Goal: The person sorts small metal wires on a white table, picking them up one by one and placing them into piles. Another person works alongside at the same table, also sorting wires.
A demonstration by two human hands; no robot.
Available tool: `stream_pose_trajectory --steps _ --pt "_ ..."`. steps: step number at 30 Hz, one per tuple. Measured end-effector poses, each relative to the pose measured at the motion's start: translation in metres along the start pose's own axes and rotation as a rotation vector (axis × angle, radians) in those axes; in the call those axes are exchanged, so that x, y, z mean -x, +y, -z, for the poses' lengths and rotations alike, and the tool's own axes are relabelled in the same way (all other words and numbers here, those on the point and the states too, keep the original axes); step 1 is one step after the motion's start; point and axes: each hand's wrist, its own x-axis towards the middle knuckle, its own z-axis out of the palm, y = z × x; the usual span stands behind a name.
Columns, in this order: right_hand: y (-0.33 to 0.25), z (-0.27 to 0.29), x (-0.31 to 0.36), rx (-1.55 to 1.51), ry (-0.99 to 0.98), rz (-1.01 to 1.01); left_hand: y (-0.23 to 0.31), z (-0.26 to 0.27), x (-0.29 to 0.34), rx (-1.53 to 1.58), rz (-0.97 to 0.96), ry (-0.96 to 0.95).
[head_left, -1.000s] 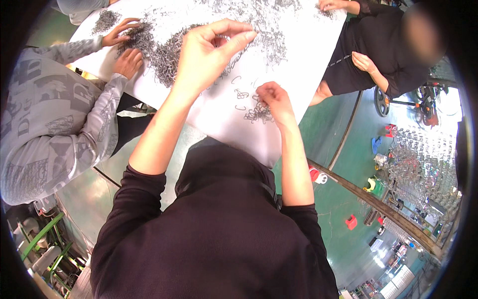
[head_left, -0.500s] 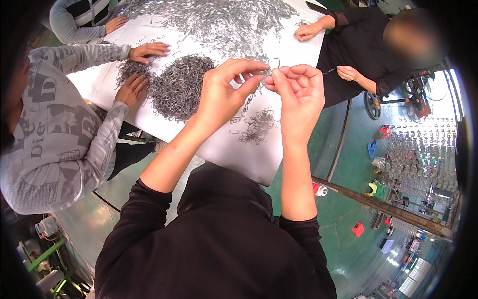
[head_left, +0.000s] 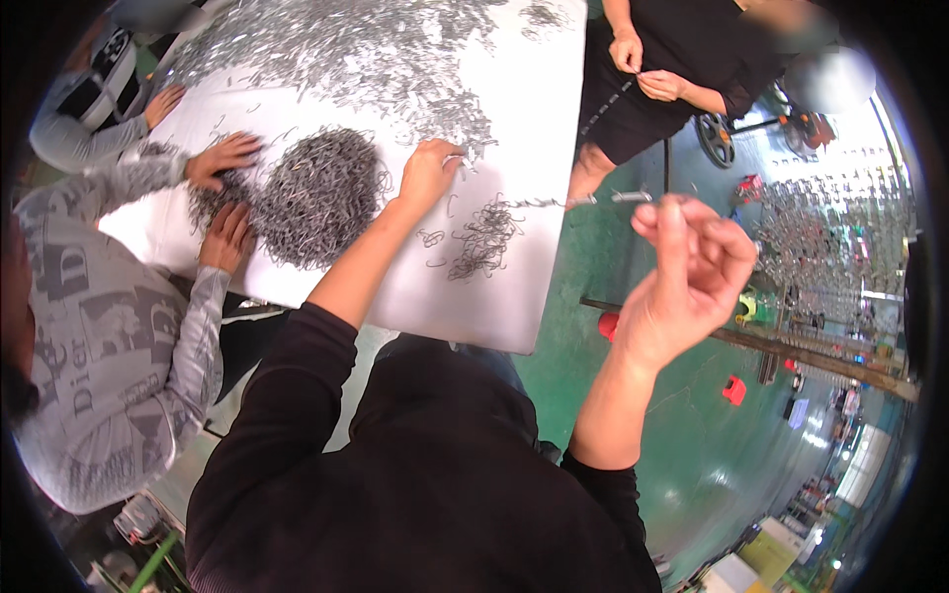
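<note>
My right hand (head_left: 687, 277) is raised beyond the table's right edge, thumb and fingers pinched on the end of a chain of small metal links (head_left: 539, 204). The chain stretches left from it, partly blurred, over the table edge. My left hand (head_left: 427, 176) reaches down to the near edge of a wide spread of small flat metal pieces (head_left: 395, 69). Its fingertips are closed at a small metal piece (head_left: 469, 161). Between my hands lies a loose small heap of wire hooks (head_left: 482, 242). A large dense mound of wire hooks (head_left: 318, 198) stands left of my left forearm.
A white-topped table (head_left: 465, 316) carries everything. At left, a person in grey (head_left: 109, 326) has both hands at a smaller hook pile (head_left: 208, 203); another sits beyond. Across at right, a person in black (head_left: 672, 49) holds a chain. A red stool (head_left: 733, 390) stands on the green floor.
My hands, together before, have parted: the right swung right and nearer with the chain, the left went down to the flat pieces. The person in black has brought both hands together.
</note>
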Motion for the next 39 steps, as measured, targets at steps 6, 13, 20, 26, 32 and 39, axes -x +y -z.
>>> stream_pose_trajectory --steps 6,13,20,26,32,39 --pt "-0.034 0.056 0.005 0.184 0.167 0.037 -0.043 -0.044 -0.025 -0.173 -0.138 -0.226" --pt "-0.042 0.128 0.042 0.308 0.278 -0.033 -0.046 -0.040 -0.049 -0.355 -0.328 -0.393" --pt "-0.046 0.165 0.097 0.441 0.317 -0.077 0.055 -0.035 0.007 0.104 -0.139 -0.247" --pt "-0.028 0.175 0.141 0.425 0.267 -0.118 0.219 -0.032 0.101 0.697 0.198 -0.543" --pt "-0.015 0.175 0.164 0.345 0.228 -0.105 0.296 -0.017 0.145 0.791 0.230 -0.471" --pt "-0.013 0.185 0.172 0.441 0.081 -0.084 0.304 -0.006 0.176 0.647 0.223 -0.411"
